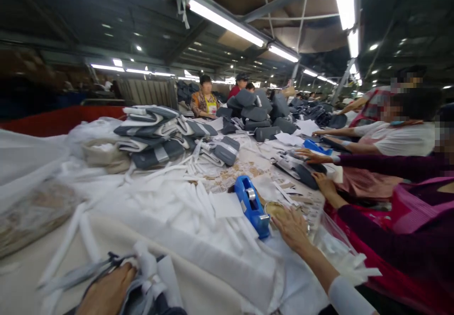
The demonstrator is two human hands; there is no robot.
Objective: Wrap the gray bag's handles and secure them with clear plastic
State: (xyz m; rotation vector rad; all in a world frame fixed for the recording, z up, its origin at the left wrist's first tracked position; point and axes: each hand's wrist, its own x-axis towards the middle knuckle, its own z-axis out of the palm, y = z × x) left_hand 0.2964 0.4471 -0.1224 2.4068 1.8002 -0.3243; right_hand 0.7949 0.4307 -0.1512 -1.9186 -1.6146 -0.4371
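At the lower left, my left hand (pixel 111 286) grips a grey fabric bundle (pixel 133 298) with white wrapped strips on it. Its fingertips are partly hidden in the cloth. My right hand (pixel 292 227) reaches out to the right of a blue tape dispenser (pixel 251 206), fingers stretched forward and holding nothing that I can see. Just beyond those fingers lies a round yellowish item (pixel 275 208), partly covered, perhaps a tape roll. White foam strips (pixel 191 206) lie heaped between my two hands.
Folded grey pieces with white padding (pixel 156 135) are stacked at left; more dark grey bundles (pixel 255 109) pile up farther back. Co-workers line the right side, one with hands on a grey piece (pixel 301 173) close by. A second blue dispenser (pixel 317 147) stands beyond.
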